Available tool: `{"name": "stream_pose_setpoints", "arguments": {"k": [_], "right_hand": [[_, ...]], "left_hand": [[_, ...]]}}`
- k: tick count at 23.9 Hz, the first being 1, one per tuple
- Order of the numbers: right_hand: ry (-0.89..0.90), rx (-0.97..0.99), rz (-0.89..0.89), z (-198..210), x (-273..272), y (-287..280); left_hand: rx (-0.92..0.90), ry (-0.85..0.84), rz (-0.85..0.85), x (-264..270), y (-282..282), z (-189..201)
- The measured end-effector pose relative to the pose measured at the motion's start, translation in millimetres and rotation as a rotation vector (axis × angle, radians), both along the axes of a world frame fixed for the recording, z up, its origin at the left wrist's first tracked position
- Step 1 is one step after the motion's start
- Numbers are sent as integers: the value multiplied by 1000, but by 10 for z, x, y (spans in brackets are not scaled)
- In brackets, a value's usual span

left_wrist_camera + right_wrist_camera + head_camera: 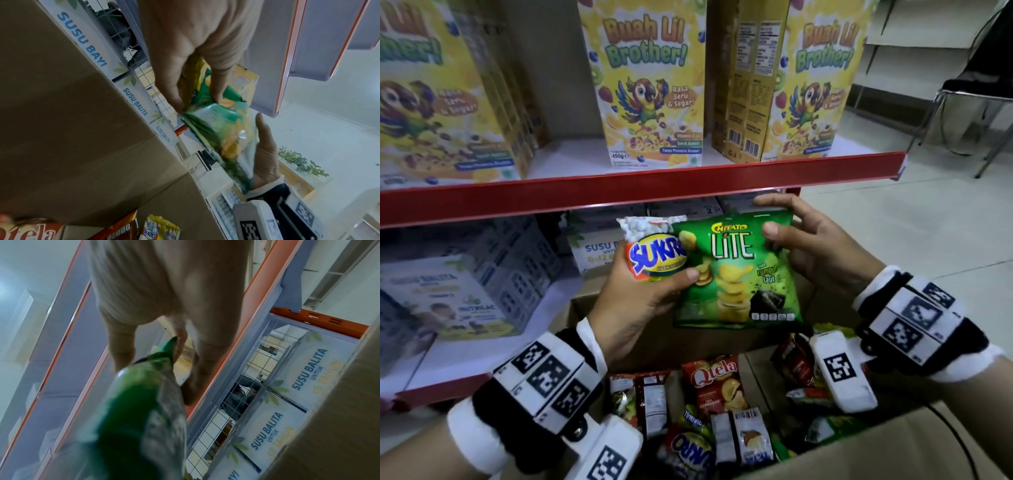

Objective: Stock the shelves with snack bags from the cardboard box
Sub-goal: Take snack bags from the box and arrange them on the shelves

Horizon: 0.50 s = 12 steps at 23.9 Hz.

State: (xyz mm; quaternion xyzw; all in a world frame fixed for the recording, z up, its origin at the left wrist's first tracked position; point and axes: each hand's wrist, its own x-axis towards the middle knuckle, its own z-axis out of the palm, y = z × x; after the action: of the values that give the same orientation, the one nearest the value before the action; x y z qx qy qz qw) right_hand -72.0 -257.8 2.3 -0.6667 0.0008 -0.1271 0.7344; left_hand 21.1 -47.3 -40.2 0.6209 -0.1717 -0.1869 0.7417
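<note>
Red shelving: the shelf rack (640,186) has red front edges and white boards; it fills the view, and the space on the lower board behind the hands is probably where the bags go.
Cereal boxes: the yellow cereal boxes (654,85) stand upright on the upper shelf, faces forward for a buyer to read.
Milk cartons: the pale milk cartons (455,294) stand on the lower shelf at the left.
Cardboard box: the cardboard box (722,337) stands open under the hands, so both reach it easily; many snack bags lie loose inside, among them a red Qtela bag (717,382).
Green bag: the green Chitato Lite bag (736,270) is held upright above the box, front to the person, perhaps to check its face.
Sukro bag: the Sukro bag (654,255) lies partly behind the green one.
Left hand: the left hand (640,298) grips both bags together, thumb across their fronts.
Right hand: the right hand (811,246) pinches the top right corner of the green bag to steady it; how firmly is hard to judge, the wrist view is blurred.
</note>
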Motion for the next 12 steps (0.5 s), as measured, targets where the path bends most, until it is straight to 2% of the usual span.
{"name": "stream_pose_setpoints", "arguments": {"k": [1,3,5,8,10,12], "right_hand": [[48,12,-39,-55,26,21],[44,167,-81,-148,55,60],[9,214,-77,-179,63,121],[73,101,-94,-257,117,260],[141,23,-91,-304,169,281],[259,-88,-15,-360,187,209]], "left_hand": [[-33,-13,45,7,-12,5],[-117,0,85,3,-7,41],[-144,37,11,-9,20,60],[-108,13,-194,-54,53,14],[-73,16,-162,-34,54,-45],[-28,-10,-51,48,97,-97]]}}
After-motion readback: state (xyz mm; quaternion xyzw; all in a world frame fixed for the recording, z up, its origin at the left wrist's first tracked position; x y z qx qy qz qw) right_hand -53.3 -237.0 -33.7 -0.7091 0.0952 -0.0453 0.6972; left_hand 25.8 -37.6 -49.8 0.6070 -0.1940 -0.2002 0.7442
